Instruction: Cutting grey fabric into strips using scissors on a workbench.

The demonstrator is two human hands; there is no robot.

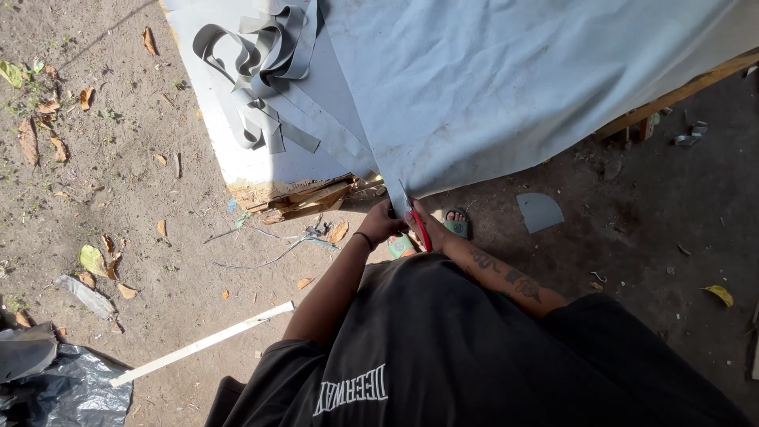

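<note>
Head view: right hand (pixel 421 217) fingers grip red-handled scissors (pixel 417 221); left hand (pixel 383 222) fingers pinch grey sheet (pixel 506 87).

Black bag (pixel 63 383), white strip (pixel 202 344) (on dirt), dry leaves (pixel 93 259)

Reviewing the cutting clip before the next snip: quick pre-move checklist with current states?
1. Right hand grips the red-handled scissors: ok.
2. Blades meet the edge of the grey sheet: ok, tip at the hem.
3. Left hand holds the sheet beside the cut: ok.
4. Left fingers out of the blade path: cannot tell, hands overlap.
5. Cut strips lie away from the cut line: ok.
6. Foot in sandal is under the scissors: not ok.
</note>
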